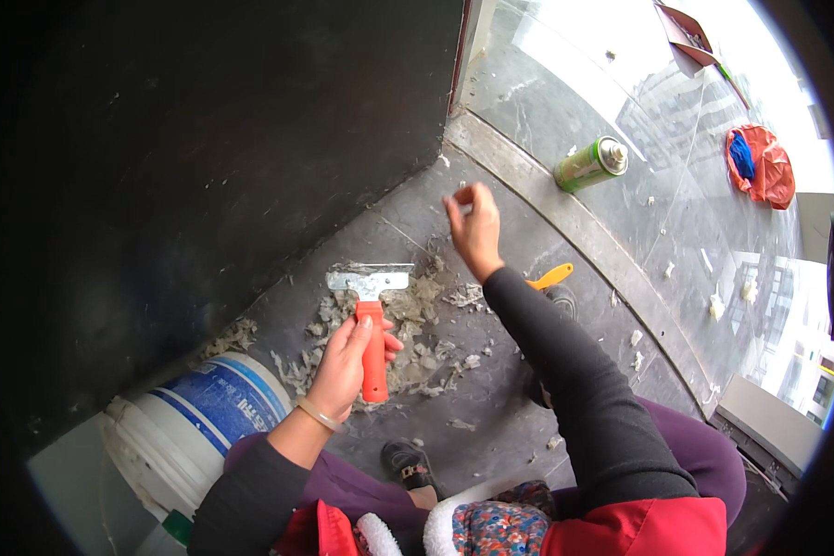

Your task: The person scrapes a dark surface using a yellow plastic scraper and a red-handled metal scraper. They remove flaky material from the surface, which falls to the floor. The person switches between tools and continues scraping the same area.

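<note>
My left hand (347, 358) grips the red plastic handle of a wide-bladed scraper (370, 313), its metal blade pointing away from me and smeared with residue. Under the scraper lies a heap of pale, crumpled scrapings (417, 306) on the grey tiled floor. To the right, my right hand (474, 226) is raised over the floor, slightly blurred, with fingers curled towards the thumb. Whether anything small is between those fingertips cannot be told. A yellow-handled tool (552, 276) rests by my right shoe, partly hidden behind my right forearm.
A dark wall panel (250, 139) rises at the left, with a white and blue bucket (215, 396) near its base. Right of the stone threshold (528, 167) are a green spray can (591, 165), an orange-red plastic bag (771, 167) and a dustpan (691, 35).
</note>
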`<state>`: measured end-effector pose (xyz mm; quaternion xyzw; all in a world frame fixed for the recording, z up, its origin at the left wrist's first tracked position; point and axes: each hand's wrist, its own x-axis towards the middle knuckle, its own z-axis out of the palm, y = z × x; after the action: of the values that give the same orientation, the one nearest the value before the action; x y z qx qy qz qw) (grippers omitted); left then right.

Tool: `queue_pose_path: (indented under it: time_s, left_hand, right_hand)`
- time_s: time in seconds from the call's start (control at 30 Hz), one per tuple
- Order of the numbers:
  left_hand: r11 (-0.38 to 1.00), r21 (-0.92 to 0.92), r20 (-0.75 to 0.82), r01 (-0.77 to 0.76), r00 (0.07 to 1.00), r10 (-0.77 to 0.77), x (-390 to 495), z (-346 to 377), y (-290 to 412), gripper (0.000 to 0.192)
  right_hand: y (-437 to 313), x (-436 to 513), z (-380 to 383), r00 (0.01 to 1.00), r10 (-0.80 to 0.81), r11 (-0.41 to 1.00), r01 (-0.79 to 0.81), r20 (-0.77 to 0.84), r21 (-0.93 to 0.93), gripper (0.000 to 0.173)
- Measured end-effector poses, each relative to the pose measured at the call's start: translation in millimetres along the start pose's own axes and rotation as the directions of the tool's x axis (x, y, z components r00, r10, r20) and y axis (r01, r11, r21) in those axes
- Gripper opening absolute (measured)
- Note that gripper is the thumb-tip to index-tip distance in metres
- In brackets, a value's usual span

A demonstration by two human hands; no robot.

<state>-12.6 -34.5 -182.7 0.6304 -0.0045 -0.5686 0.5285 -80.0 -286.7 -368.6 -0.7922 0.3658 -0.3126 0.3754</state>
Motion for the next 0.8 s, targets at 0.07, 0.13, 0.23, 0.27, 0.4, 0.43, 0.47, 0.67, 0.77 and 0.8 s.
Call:
queue_pose_path:
  time_s: [0.07,0.13,0.23,0.27,0.4,0.43,0.47,0.67,0.77,0.8]
  left_hand:
    - [1.000,0.013,0.010,0.009,1.000,-0.009,0,2,-1,0.039]
    - [0.999,0.034,0.030,0.007,1.000,-0.008,-1,4,-2,0.039]
    - [0.998,0.067,0.045,-0.005,0.999,0.002,-3,3,-3,0.039]
    - [0.997,0.075,0.047,-0.008,0.999,0.004,-4,2,-4,0.040]
    - [0.993,0.118,0.046,0.008,0.999,-0.013,-4,-1,-6,0.040]
    - [0.994,0.103,0.073,-0.041,0.997,0.034,-4,-1,-6,0.038]
    - [0.993,0.102,0.075,-0.065,0.996,0.058,-3,-1,-5,0.037]
    - [0.979,0.140,0.057,-0.148,0.988,0.142,14,5,0,0.033]
    - [0.978,0.072,0.026,-0.197,0.980,0.195,28,8,-4,0.033]
    - [0.977,0.039,0.028,-0.208,0.978,0.207,33,8,-7,0.035]
  right_hand:
    - [5,34,9,0.999,-0.015,0.999,0.013,-0.033,-0.049,0.028]
    - [10,56,19,0.999,-0.015,0.992,0.010,-0.038,-0.122,0.028]
    - [14,76,30,0.996,-0.086,0.976,0.087,0.011,-0.200,0.023]
    - [15,79,32,0.993,-0.103,0.971,0.111,0.051,-0.214,0.021]
    - [21,76,22,0.994,0.080,0.950,-0.052,0.078,-0.309,0.012]
    - [23,70,16,0.995,0.097,0.937,-0.078,0.038,-0.340,0.013]
    - [24,58,9,0.990,0.135,0.950,-0.117,0.043,-0.291,0.011]
    - [-18,-70,-31,0.965,0.172,0.979,-0.189,-0.197,-0.071,0.015]
    - [-75,-115,-34,0.610,0.709,0.561,-0.792,0.354,0.241,0.043]
    - [-98,-126,-34,0.616,0.605,0.433,-0.786,0.504,0.441,0.049]
